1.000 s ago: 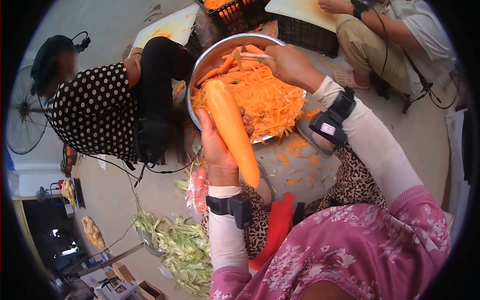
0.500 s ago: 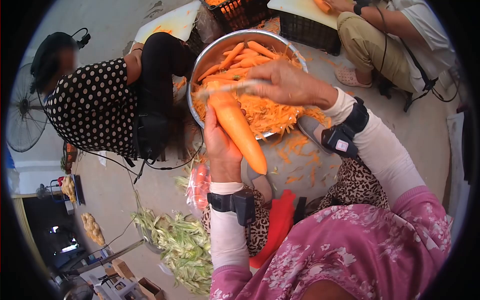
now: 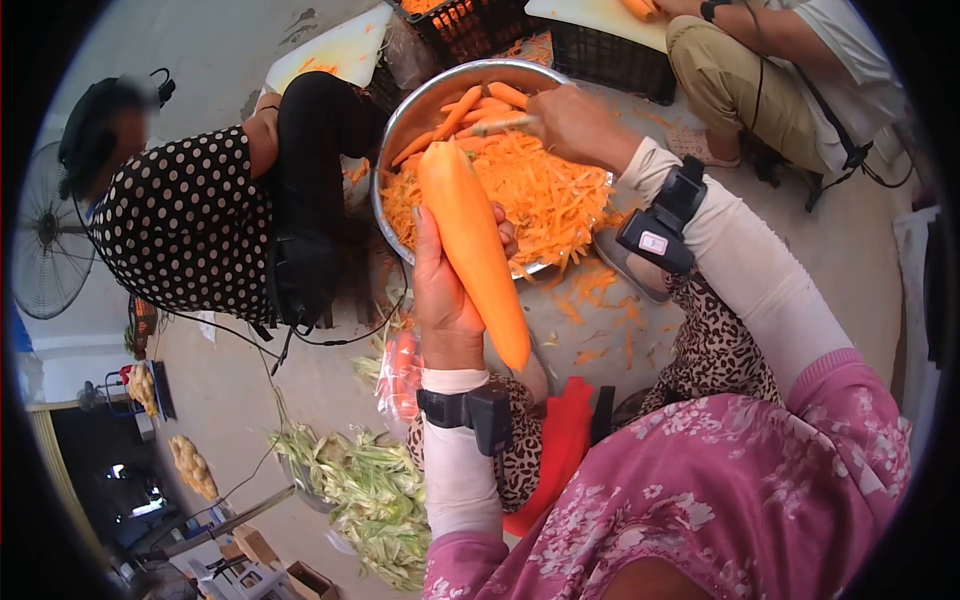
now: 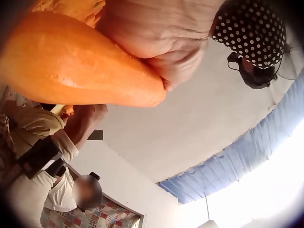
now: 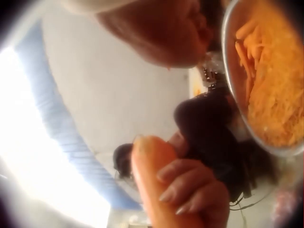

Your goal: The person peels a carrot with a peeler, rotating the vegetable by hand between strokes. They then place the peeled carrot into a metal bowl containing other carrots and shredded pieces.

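Observation:
A large, bright orange peeled carrot [image 3: 475, 255] lies slantwise in my left hand [image 3: 450, 305], its thick end up toward the basin. The thumb is on the near side and the fingers wrap round the far side. In the left wrist view the carrot [image 4: 80, 66] looks smooth and moist. My right hand [image 3: 585, 125] grips a pale-handled peeler [image 3: 500, 125], blurred, just beyond the carrot's top and apart from it. Beneath both hands stands a metal basin [image 3: 376, 190] holding shaved carrot strips [image 3: 560, 205] and several whole carrots [image 3: 460, 112].
Scattered peelings [image 3: 585, 300] lie on the floor before the basin. Corn husks [image 3: 375, 500] and a plastic bag of carrots [image 3: 400, 375] are at the left. A person in a dotted top [image 3: 195, 220] sits left; another works at a white board [image 3: 600, 18] over a black crate [image 3: 610, 65].
The peeler moved left over the carrot's top, then back right and away from it. The left hand kept its grip, the carrot shifting slightly. The person at back right now has a carrot.

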Tool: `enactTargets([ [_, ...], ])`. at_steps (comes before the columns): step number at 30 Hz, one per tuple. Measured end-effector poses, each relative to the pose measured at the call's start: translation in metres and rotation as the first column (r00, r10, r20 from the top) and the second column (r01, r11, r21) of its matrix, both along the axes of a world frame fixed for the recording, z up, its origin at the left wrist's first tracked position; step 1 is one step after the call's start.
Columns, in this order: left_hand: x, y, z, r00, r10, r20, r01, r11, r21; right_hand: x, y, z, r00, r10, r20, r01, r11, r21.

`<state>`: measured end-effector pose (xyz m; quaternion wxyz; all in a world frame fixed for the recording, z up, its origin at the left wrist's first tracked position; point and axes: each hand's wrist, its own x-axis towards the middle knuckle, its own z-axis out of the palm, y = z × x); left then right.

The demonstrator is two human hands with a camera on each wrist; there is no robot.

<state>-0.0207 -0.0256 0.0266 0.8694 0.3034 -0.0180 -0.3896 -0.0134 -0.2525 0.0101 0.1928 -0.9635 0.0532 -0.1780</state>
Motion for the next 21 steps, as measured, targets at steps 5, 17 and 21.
enactTargets([
  [5, 0.006, 0.005, -0.006, 0.999, 0.024, -0.04, -0.027, 0.995, -0.096, -0.002, -0.005, 0.02, 0.995, 0.095, 0.023, -0.094, 0.877, 0.471],
  [17, 0.008, 0.004, -0.012, 0.997, 0.08, -0.006, -0.08, 0.996, 0.033, -0.013, 0.016, 0.013, 0.9, 0.33, 0.285, -0.417, 0.842, 0.343],
  [21, 0.002, 0.002, -0.004, 0.997, 0.025, -0.07, -0.031, 0.995, -0.09, -0.003, -0.01, -0.001, 0.949, 0.075, 0.306, -0.154, 0.958, 0.243],
])
